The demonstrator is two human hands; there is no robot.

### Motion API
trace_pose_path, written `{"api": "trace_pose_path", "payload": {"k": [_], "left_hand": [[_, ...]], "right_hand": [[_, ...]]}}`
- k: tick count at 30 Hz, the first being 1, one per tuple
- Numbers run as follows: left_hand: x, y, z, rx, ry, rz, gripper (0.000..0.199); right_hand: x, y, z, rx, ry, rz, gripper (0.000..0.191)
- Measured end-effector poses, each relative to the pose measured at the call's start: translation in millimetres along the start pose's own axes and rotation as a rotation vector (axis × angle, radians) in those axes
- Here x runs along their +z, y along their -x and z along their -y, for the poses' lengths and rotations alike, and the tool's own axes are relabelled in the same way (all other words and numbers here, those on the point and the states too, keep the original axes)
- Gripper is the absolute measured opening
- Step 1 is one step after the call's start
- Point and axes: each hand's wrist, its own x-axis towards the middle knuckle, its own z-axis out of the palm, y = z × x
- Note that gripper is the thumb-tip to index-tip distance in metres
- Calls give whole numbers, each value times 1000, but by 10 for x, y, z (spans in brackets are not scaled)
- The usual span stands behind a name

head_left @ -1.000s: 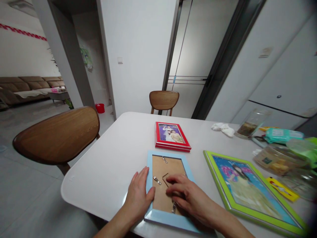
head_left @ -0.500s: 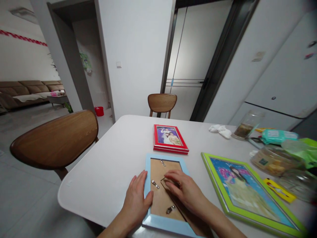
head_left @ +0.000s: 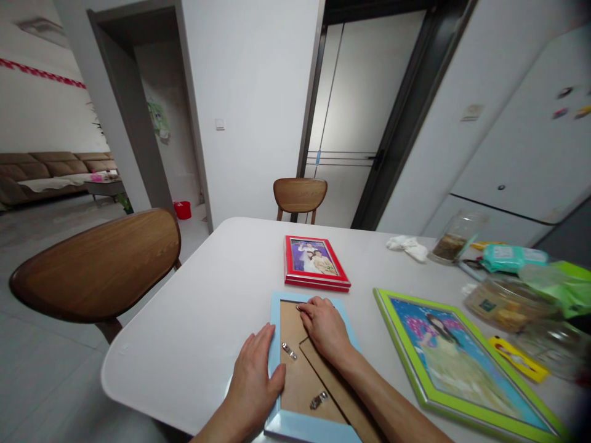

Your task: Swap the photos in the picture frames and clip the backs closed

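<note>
A light blue frame [head_left: 305, 424] lies back side up near the table's front edge, with a brown backing board [head_left: 295, 381] in it. Metal clips sit on the board, one at the left [head_left: 289, 351] and one lower down [head_left: 318, 400]. My left hand [head_left: 253, 375] rests on the frame's left edge, fingers apart, thumb over the rim. At the top of the board, my right hand [head_left: 325, 329] pinches the upper metal clip [head_left: 299, 307] with its fingertips. Its forearm passes over the board's lower right part.
Stacked red photo frames [head_left: 316, 263] lie beyond the blue frame. A large green-framed picture [head_left: 462, 363] is at the right. Behind it are a glass jar [head_left: 455, 237], crumpled tissue [head_left: 407, 247], a wipes pack [head_left: 512, 257] and a clear food container [head_left: 512, 301]. Wooden chairs stand around the white table [head_left: 184, 344].
My right hand has moved up and slightly left, from the middle of the backing board to the upper clip. My left hand stays on the left edge. The view has shifted slightly.
</note>
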Motion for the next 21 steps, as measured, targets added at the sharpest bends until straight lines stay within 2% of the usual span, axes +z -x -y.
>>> {"api": "trace_pose_path", "payload": {"k": [5,12,16,21], "left_hand": [[-23,11,-19,-12,18,4,55],[-9,31,-3,-16,37,2,56],[7,29,6,-28,45,-3,56],[17,30,17,-45,101,-28,56]], "right_hand": [[-112,112,-71,20,-37,-13,35],[-436,657,-181,45,-80,85,35],[-456,846,-111,68,-53,125,46],[-426,852,-15,90,-53,151,33]]}}
